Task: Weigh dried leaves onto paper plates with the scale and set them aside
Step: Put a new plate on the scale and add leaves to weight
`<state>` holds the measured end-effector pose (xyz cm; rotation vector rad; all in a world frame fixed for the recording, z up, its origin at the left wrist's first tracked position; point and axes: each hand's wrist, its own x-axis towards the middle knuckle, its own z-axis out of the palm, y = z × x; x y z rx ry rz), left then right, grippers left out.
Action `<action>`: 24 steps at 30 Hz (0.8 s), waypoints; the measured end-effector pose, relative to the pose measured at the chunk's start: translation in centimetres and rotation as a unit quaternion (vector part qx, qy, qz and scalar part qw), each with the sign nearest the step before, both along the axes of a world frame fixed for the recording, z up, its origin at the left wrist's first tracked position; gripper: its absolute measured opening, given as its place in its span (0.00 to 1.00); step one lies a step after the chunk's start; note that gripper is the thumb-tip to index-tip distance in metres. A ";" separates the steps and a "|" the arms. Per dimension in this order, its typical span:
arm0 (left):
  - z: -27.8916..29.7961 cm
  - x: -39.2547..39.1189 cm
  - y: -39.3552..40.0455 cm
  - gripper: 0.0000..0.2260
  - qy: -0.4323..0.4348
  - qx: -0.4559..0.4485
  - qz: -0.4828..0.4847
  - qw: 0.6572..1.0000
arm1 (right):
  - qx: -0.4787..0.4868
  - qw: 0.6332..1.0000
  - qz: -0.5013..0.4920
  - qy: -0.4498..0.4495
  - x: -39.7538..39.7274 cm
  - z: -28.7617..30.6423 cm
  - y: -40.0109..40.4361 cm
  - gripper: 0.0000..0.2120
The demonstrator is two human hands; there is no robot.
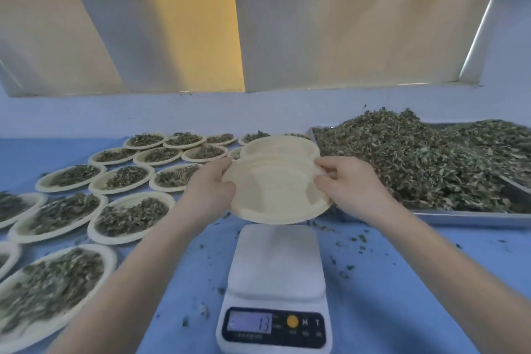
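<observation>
Paper plates (275, 181), pale and empty, overlap.

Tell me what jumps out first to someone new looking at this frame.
Both hands, the left hand and right hand, pull apart empty paper plates above the white scale at centre. A big heap of dried leaves fills the metal tray on the right; filled plates spread across the left.
</observation>
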<state>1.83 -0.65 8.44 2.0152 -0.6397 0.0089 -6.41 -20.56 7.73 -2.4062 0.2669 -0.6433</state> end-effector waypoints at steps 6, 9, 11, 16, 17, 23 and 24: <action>-5.1 -2.5 1.0 0.17 0.087 -0.023 0.016 0.996 | 0.037 0.998 -0.017 0.041 -2.4 -5.4 2.4 0.14; -7.4 -2.4 0.6 0.21 0.111 0.007 0.018 0.994 | 0.018 0.998 -0.045 0.049 -2.6 -7.5 2.5 0.12; -8.5 -2.0 0.3 0.25 0.118 0.013 0.023 0.993 | 0.008 0.996 -0.069 0.052 -2.6 -8.5 2.4 0.07; -10.4 -1.0 0.4 0.30 0.169 -0.069 0.017 0.983 | 0.170 0.984 -0.038 0.036 -2.3 -10.2 2.2 0.15; -10.8 -0.8 0.5 0.33 0.186 -0.103 0.022 0.977 | 0.216 0.975 -0.031 0.030 -2.3 -10.3 2.2 0.23; -11.9 0.2 1.6 0.35 0.250 -0.254 0.022 0.934 | 0.344 0.938 -0.031 0.007 -1.3 -11.0 1.2 0.47; -12.1 0.1 1.8 0.35 0.248 -0.260 0.018 0.933 | 0.349 0.937 -0.032 0.005 -1.3 -11.0 1.2 0.49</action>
